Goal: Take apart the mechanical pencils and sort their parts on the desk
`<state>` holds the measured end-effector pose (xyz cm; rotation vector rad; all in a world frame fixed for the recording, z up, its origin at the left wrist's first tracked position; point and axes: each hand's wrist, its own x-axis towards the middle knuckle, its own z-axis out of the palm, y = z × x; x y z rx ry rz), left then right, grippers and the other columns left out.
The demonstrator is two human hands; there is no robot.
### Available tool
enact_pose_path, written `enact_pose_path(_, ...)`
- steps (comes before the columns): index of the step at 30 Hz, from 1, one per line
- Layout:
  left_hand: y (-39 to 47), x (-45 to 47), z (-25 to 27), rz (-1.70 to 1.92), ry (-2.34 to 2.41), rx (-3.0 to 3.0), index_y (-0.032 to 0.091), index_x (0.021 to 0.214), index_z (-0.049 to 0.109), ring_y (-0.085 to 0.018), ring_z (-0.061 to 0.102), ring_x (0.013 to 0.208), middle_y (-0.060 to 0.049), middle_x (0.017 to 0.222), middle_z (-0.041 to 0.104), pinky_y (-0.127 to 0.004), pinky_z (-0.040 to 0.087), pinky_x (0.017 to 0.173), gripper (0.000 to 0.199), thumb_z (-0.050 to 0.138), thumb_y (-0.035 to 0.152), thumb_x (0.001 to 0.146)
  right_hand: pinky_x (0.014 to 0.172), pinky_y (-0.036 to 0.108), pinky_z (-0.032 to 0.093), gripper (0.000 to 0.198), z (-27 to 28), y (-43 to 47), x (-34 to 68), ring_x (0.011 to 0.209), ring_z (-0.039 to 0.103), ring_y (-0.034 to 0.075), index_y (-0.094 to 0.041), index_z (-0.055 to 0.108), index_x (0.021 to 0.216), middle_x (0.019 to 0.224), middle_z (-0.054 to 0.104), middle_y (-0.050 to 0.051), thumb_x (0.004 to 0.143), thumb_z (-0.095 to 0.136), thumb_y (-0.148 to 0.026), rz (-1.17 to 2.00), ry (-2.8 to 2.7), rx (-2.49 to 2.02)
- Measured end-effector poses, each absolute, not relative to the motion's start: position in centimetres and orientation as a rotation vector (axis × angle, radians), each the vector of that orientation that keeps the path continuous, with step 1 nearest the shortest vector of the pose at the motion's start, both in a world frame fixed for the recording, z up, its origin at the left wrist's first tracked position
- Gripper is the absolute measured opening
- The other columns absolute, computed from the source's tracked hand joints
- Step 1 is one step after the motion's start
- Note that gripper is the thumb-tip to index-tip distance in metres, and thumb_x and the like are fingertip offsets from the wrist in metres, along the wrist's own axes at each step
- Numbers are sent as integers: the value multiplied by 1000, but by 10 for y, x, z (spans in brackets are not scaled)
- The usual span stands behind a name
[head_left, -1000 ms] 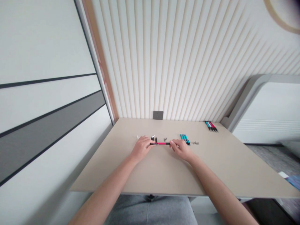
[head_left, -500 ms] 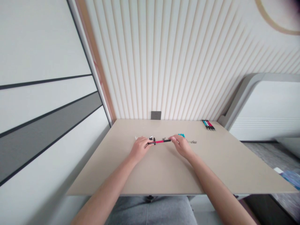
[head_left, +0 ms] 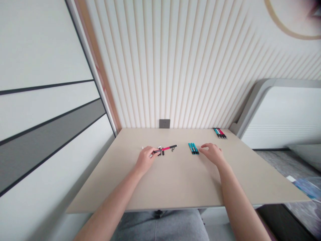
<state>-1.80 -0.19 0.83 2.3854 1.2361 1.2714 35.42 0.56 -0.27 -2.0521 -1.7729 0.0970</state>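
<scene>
My left hand (head_left: 146,157) is closed around one end of a red and black pen (head_left: 166,148). The pen's black end points right, just above the table. Small black pieces (head_left: 163,152) lie beside and partly behind it, and a small grey piece (head_left: 173,150) rests under its far end. On the right, my right hand (head_left: 213,154) hovers low over the table with thumb and index finger slightly apart. Nothing shows between them. Just left of its fingertips, several teal and black pens (head_left: 193,148) lie side by side. Whatever lies beneath that hand is hidden.
A row of teal, white and red pens (head_left: 220,133) lies at the table's back right. The beige table (head_left: 175,187) meets a ribbed wall with a dark socket (head_left: 165,124). A white cabinet (head_left: 50,140) stands along the left side.
My right hand has let go of the pen and moved right, uncovering the teal pens. My left hand keeps the pen, whose black end now tilts up a little.
</scene>
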Motion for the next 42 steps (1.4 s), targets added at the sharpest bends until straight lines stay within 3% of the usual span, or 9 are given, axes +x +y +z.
enact_pose_path(14,0,-18,6,1279,1252,2369,19,87,67,-15,60,73,-2,78,67,-26,45,68,8,63,25,87,88,46,37,20,-7,11,358,104,58,31,-24,73,81,99,70,8,79,61,-41,147,-1716,-2010)
enact_pose_path(22,-2,-15,8,1272,1212,2375,19,87,67,-16,61,71,-2,77,67,-26,46,67,8,63,26,87,67,34,48,41,0,9,302,70,61,20,-17,71,89,84,72,8,78,60,-55,625,-1494,-1392)
enact_pose_path(29,1,-16,1,1259,1160,2396,19,87,67,-16,61,72,-3,77,66,-26,45,67,10,64,28,87,79,36,49,35,-6,-1,259,83,64,21,-19,71,91,94,72,8,78,65,-52,753,-1493,-1184)
enact_pose_path(42,-5,-15,8,1229,1142,2369,19,88,70,-16,61,71,-3,75,66,-26,45,66,11,63,27,87,73,34,51,38,-15,-3,251,80,63,19,-20,71,94,94,71,8,76,68,-53,903,-1503,-1098)
